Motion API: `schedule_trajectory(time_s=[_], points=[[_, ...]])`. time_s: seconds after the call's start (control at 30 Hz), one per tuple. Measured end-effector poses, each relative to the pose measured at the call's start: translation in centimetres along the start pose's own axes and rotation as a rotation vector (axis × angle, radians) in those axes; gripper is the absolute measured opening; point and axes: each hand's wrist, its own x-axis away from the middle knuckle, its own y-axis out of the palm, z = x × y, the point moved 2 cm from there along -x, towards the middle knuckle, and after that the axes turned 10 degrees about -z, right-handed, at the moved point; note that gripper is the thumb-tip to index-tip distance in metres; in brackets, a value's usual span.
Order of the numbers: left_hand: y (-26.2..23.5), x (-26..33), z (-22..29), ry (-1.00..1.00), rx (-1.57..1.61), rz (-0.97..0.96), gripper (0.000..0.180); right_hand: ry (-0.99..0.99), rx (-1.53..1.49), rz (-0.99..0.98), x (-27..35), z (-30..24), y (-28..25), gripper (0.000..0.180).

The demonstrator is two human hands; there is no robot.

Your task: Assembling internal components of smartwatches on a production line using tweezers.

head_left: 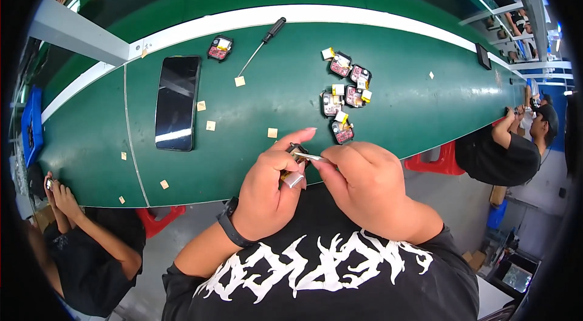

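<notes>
My left hand (273, 190) grips a small dark electronic module (296, 151) with a silvery part under it, held just in front of the green table's near edge. My right hand (364, 184) pinches thin metal tweezers (308, 156) whose tip touches the module. A black band is on my left wrist. Beyond my hands lie several similar small modules (345, 87) with pink and yellow parts, in a loose cluster.
On the green table (425, 102) lie a black phone (177, 102), a lone module (220, 48), a black-handled screwdriver (262, 46) and scattered tan paper squares (210, 125). Other people sit at my left (91, 248) and right (510, 145). A blue bin (31, 124) stands far left.
</notes>
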Motion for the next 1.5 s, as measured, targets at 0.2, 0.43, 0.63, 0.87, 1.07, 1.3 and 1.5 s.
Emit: schedule_trajectory(time_s=[0.2, 0.43, 0.63, 0.87, 1.07, 1.3, 1.5], points=[[-0.3, 0.2, -0.6, -0.007, 0.244, -0.032, 0.022, -0.022, -0.048, 0.034, 0.1, 0.0, 0.6, 0.017], [-0.1, 0.8, -0.3, -0.092, 0.553, -0.03, 0.018, 0.016, -0.144, -0.012, 0.2, 0.0, 0.5, 0.016], [-1.5, 1.2, -0.7, -0.017, 0.141, 0.082, 0.013, 0.077, -0.243, -0.053, -0.1, 0.2, -0.7, 0.015], [-0.8, 1.2, 0.2, -0.024, 0.286, 0.083, 0.013, -0.013, -0.313, 0.0, -0.2, 0.3, -1.0, 0.021], [-1.5, 1.3, 1.2, -0.036, 0.203, -0.003, 0.017, -0.048, -0.306, -0.026, 0.3, -0.4, -1.2, 0.02], [-1.6, 1.1, 2.2, 0.022, -0.151, -0.061, 0.03, -0.057, -0.206, 0.016, 0.6, -1.2, -0.5, 0.021], [-1.6, 1.3, 2.5, 0.046, -0.147, -0.081, 0.028, -0.074, -0.262, 0.006, 0.8, -1.1, 0.0, 0.02]])
